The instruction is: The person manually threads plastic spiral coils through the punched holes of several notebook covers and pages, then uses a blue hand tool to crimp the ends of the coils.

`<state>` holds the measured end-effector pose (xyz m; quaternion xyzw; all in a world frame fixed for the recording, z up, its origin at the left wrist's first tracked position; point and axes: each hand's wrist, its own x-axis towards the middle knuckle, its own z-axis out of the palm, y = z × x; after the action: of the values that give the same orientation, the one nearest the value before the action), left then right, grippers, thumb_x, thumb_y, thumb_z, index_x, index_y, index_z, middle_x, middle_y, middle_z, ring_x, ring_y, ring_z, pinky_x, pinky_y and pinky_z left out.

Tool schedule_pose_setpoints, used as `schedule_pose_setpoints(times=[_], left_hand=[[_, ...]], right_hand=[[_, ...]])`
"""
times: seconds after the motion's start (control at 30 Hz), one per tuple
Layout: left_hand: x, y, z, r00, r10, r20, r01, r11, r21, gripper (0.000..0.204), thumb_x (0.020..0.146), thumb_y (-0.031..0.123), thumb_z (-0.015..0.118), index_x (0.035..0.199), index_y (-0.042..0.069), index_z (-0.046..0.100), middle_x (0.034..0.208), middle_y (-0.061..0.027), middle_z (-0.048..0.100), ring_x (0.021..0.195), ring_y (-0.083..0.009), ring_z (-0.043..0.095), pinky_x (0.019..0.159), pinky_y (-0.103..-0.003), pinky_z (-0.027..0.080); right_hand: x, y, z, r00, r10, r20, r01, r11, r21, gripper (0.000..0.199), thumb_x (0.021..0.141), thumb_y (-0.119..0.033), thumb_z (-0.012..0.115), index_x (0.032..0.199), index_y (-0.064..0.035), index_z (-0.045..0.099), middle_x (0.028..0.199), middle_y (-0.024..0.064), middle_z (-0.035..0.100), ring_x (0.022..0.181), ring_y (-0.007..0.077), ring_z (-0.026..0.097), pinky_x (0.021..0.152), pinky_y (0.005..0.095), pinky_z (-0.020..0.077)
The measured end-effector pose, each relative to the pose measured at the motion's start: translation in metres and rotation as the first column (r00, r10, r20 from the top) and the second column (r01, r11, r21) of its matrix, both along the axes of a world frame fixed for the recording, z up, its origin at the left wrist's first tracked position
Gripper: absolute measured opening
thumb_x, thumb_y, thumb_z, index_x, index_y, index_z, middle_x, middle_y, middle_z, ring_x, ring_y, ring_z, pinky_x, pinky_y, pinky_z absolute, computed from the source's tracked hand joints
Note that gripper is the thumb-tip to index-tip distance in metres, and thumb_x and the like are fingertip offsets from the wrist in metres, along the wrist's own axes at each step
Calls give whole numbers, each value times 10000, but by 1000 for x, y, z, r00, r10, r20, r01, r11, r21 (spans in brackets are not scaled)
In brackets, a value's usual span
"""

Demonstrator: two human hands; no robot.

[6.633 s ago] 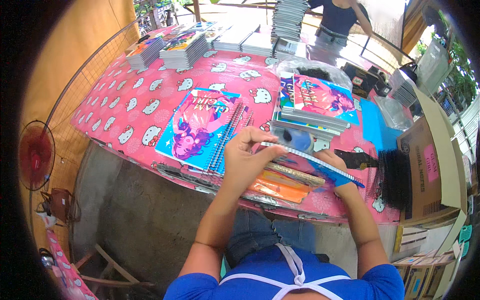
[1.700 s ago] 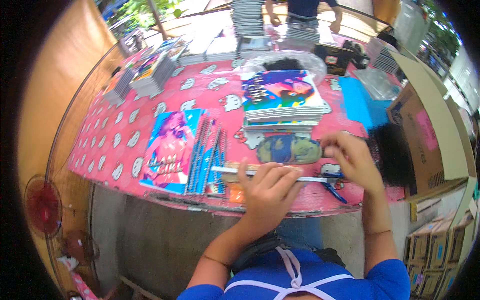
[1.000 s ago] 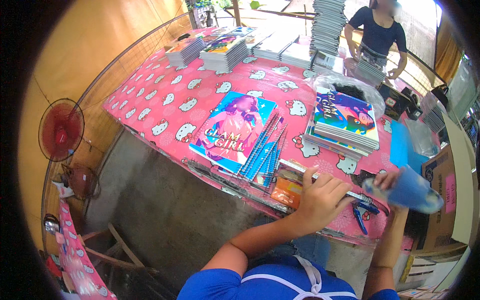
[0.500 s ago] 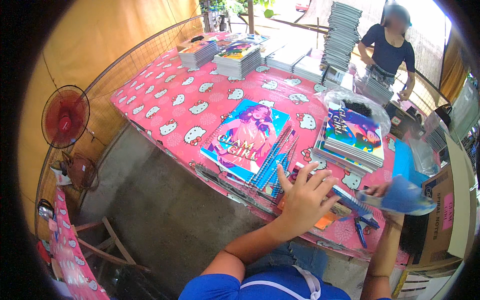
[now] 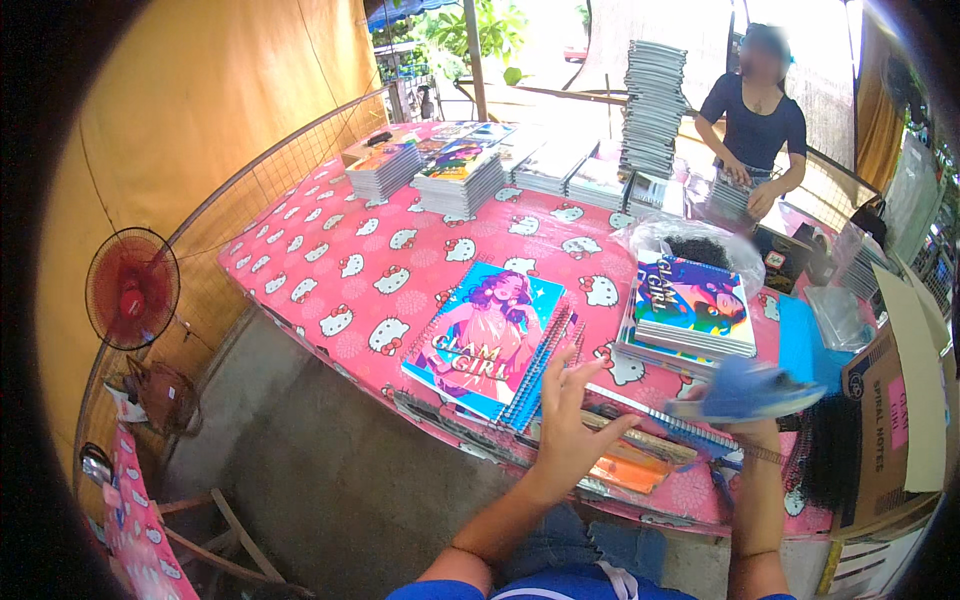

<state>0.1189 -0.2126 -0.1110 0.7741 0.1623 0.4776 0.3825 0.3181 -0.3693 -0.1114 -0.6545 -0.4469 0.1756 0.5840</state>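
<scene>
My left hand [image 5: 568, 425] is over the table's near edge, fingers spread, beside a spiral notebook seen nearly edge-on, its coil [image 5: 690, 428] running toward my right hand. My right hand [image 5: 752, 430] grips a blue-and-white object [image 5: 745, 392], too smeared by motion to name. To the left lie spiral notebooks with a pink-and-blue cover [image 5: 485, 345], their blue coils facing my left hand. Under the edge-on notebook are a wooden strip [image 5: 655, 442] and an orange flat piece [image 5: 630, 470]. Blue-handled pliers [image 5: 724, 482] lie partly hidden by my right forearm.
A stack of notebooks [image 5: 690, 305] stands beyond my hands, beside a plastic bag of black coils [image 5: 700, 245]. Further notebook piles [image 5: 460, 185] line the far side. An open cardboard box [image 5: 880, 420] stands at right. A co-worker [image 5: 755, 130] handles notebooks across the table. A red fan [image 5: 132, 290] is at left.
My left hand has moved left and slightly down, its fingers turning more upright. The blurred blue object in my right hand has shifted left. The co-worker's hands have come together over the notebooks.
</scene>
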Motion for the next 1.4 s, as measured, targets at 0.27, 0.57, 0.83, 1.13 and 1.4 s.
schedule_pose_setpoints(times=[0.27,0.57,0.83,1.13,1.4], left_hand=[[8,-9,-25,957,-222,185,275,894,-353,632,735,-4,754,1275,33,427,1104,-103,544,1027,-164,539,872,-290,465],[8,6,-41,825,-203,527,533,587,-609,243,848,-50,629,1089,-26,609,1022,-57,622,950,-112,579,836,-236,480],[4,20,-37,839,-252,483,545,393,-741,227,871,41,643,1088,-26,651,915,-21,662,819,-52,562,734,-190,440],[-5,23,-37,816,-287,502,574,514,-638,185,876,60,635,1034,-37,630,998,-102,659,896,-151,609,799,-297,491],[-1,14,36,904,-273,329,288,958,4,229,699,1,777,892,21,654,882,-74,663,801,-166,599,728,-281,481]], right_hand=[[13,5,-1,962,153,-227,-158,987,-3,446,669,-97,764,1079,-39,599,982,72,650,852,165,629,815,318,510],[11,25,12,937,114,331,-29,968,-250,360,639,-8,729,980,-46,622,912,56,655,828,144,603,767,318,496],[0,37,25,995,95,17,-93,988,-120,373,665,-55,757,1010,-38,615,881,51,649,813,135,598,749,305,483],[4,4,1,678,92,730,274,889,-366,369,638,-79,678,990,-46,573,991,112,611,914,261,613,730,361,497],[-26,-88,-29,652,-96,752,478,822,-309,615,688,-240,716,1223,-26,501,1326,230,439,1177,402,461,977,455,388]])
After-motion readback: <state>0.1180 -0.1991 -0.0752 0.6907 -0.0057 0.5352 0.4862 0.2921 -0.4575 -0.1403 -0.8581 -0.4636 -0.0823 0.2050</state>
